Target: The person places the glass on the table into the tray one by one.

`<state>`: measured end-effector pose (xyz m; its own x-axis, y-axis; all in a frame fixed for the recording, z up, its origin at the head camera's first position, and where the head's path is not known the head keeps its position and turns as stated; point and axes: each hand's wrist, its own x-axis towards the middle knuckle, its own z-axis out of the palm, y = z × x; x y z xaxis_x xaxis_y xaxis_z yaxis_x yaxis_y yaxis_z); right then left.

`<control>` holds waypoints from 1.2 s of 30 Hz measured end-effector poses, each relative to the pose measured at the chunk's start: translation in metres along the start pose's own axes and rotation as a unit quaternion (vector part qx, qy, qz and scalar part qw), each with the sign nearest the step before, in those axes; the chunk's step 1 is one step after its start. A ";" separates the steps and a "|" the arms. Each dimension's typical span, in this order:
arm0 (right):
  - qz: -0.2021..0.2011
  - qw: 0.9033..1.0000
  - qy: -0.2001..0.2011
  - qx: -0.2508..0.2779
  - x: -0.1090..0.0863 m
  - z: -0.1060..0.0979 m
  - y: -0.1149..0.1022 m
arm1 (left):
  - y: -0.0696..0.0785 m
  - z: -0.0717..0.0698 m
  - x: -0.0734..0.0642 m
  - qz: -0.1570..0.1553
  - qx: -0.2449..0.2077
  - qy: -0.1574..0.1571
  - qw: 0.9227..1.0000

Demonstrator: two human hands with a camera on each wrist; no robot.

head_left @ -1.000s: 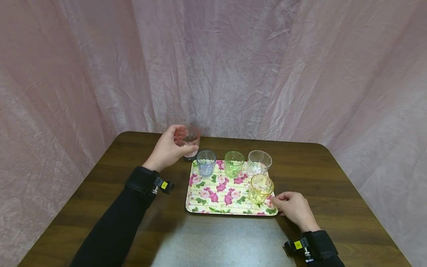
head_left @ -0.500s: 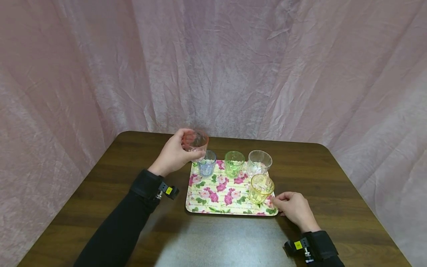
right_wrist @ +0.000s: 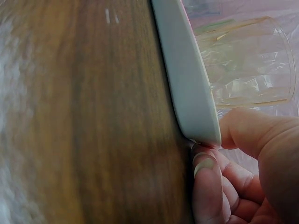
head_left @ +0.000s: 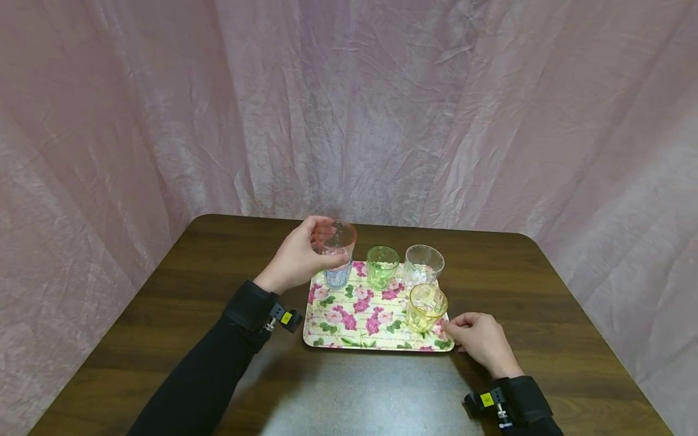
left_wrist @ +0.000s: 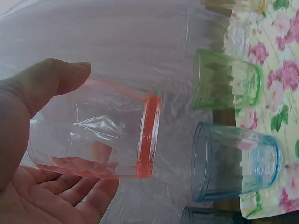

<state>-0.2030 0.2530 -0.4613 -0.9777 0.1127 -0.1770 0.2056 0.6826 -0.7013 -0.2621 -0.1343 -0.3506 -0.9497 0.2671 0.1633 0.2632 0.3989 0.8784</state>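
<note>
My left hand point(head_left: 302, 257) grips a clear pink glass point(left_wrist: 93, 135) between thumb and fingers, holding it in the air over the tray's back left corner. In the head view it overlaps the blue glass point(head_left: 337, 278); the left wrist view shows the two apart. My right hand point(head_left: 482, 340) pinches the near right corner of the flowered tray point(head_left: 360, 337), thumb on the rim and fingers at its underside. On the tray stand the blue glass, a green glass point(head_left: 383, 267), a colourless glass point(head_left: 424, 265) and a yellow glass point(head_left: 427, 309) nearest my right hand.
A dark glass point(left_wrist: 210, 216) shows partly beside the tray in the left wrist view. The brown wooden table point(head_left: 518, 284) has rounded far corners. Behind it hangs a pink curtain point(head_left: 349, 121).
My left hand has lifted the pink glass away from behind the tray's left corner and carried it right, over the blue glass. The right hand and tray have stayed put.
</note>
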 end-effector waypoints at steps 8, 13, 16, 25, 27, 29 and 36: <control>0.001 1.000 -0.002 0.000 0.000 0.000 -0.001 | -0.001 0.009 0.001 0.001 -0.004 -0.013 1.000; 0.001 1.000 -0.002 -0.002 0.000 0.000 -0.001 | 0.002 0.016 0.002 0.005 -0.002 -0.019 1.000; 0.005 1.000 -0.003 -0.002 -0.001 0.000 -0.002 | 0.002 0.021 0.002 0.005 -0.005 -0.021 1.000; 0.007 1.000 -0.006 0.000 -0.001 0.000 -0.002 | 0.001 0.035 -0.001 0.000 -0.018 -0.025 1.000; 0.006 1.000 -0.006 0.001 -0.001 0.000 -0.002 | 0.000 0.039 -0.002 -0.001 -0.017 -0.028 0.999; 0.006 1.000 -0.006 0.002 -0.001 -0.001 -0.002 | -0.001 0.042 -0.003 0.000 -0.015 -0.032 0.999; 0.003 1.000 -0.006 0.002 -0.001 -0.001 -0.001 | -0.004 0.053 -0.005 -0.001 -0.016 -0.043 0.999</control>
<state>-0.2022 0.2528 -0.4598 -0.9758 0.1092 -0.1895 0.2125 0.6786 -0.7031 -0.2494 -0.0909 -0.3789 -0.9313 0.3425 0.1239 0.2553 0.3714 0.8927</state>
